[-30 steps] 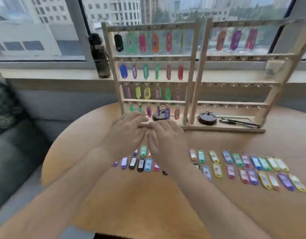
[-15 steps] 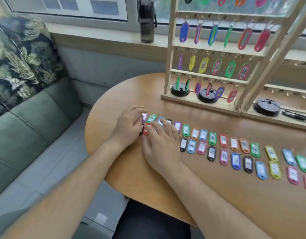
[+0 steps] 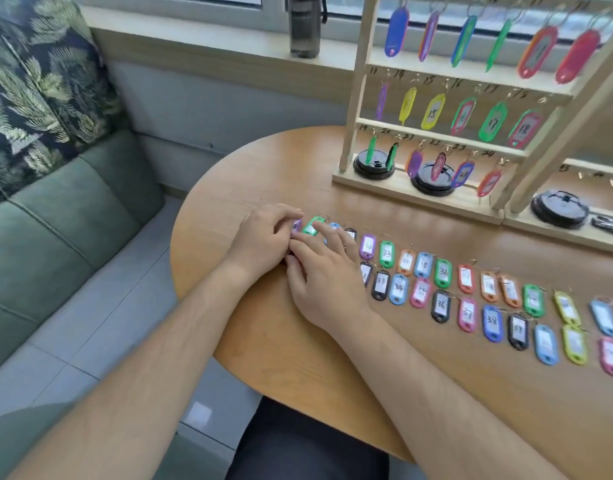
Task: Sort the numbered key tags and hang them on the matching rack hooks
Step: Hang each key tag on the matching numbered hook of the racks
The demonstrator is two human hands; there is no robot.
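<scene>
Left hand (image 3: 263,237) fingers curled at tag row (image 3: 436,282) end, grip unclear; right hand (image 3: 324,275) fingers spread, touching green tag (image 3: 311,226). One tag to be pulled clear, neighbours undisturbed.

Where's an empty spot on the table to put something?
The table is bare on the near side of the key tags, beside the right forearm, and in a strip between tags and rack. The tag rows are crowded.

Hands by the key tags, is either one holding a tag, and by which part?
Cannot be told. The left hand curls over a purple tag; the right hand lies flat across neighbouring tags, fingers hiding any grip.
</scene>
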